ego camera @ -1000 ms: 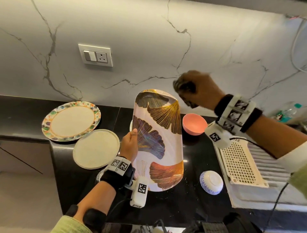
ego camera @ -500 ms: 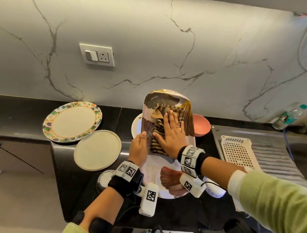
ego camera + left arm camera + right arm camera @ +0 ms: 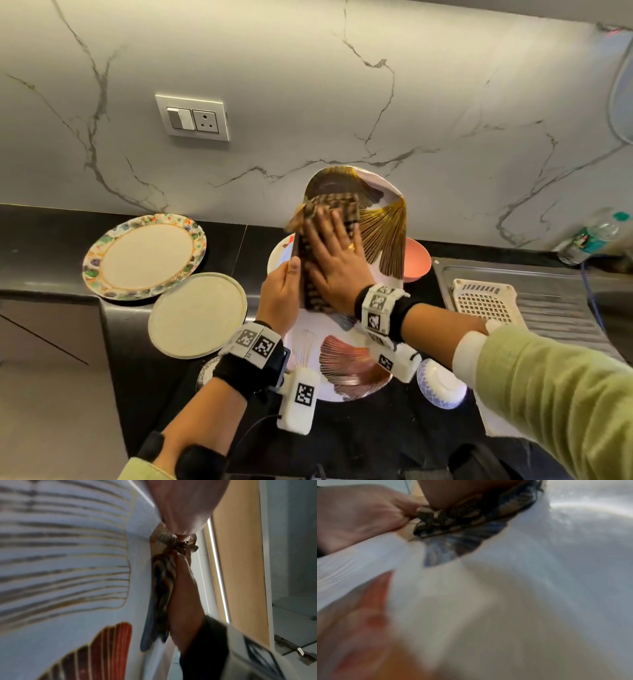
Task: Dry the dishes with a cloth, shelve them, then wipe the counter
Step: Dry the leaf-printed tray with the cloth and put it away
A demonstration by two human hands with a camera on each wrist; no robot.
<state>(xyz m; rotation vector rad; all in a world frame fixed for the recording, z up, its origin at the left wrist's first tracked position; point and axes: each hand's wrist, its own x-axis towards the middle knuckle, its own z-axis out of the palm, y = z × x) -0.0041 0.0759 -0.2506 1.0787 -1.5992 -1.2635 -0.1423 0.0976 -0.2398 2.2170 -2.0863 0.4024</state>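
A long oval platter (image 3: 383, 233) with gold and rust leaf prints stands tilted up over the black counter (image 3: 51, 246). My left hand (image 3: 281, 294) grips its left edge, thumb on the front face. My right hand (image 3: 334, 263) lies flat with straight fingers on a brown striped cloth (image 3: 329, 209), pressing it against the platter's upper half. In the left wrist view the platter's face (image 3: 68, 561) fills the left side and the cloth (image 3: 163, 588) sits under the right hand's edge. The right wrist view is blurred; the cloth (image 3: 471, 517) shows at the top.
A floral-rimmed plate (image 3: 144, 255) and a plain cream plate (image 3: 197, 315) lie at left. A pink bowl (image 3: 416, 265) and a white plate (image 3: 279, 255) sit behind the platter. A patterned white bowl (image 3: 442, 383) is near my right forearm, a white rack (image 3: 483, 301) on the drainboard, a bottle (image 3: 592, 236) far right.
A second ago my right hand held the bunched cloth in the air. It came down flat on the platter and has since slid the cloth up towards the platter's top.
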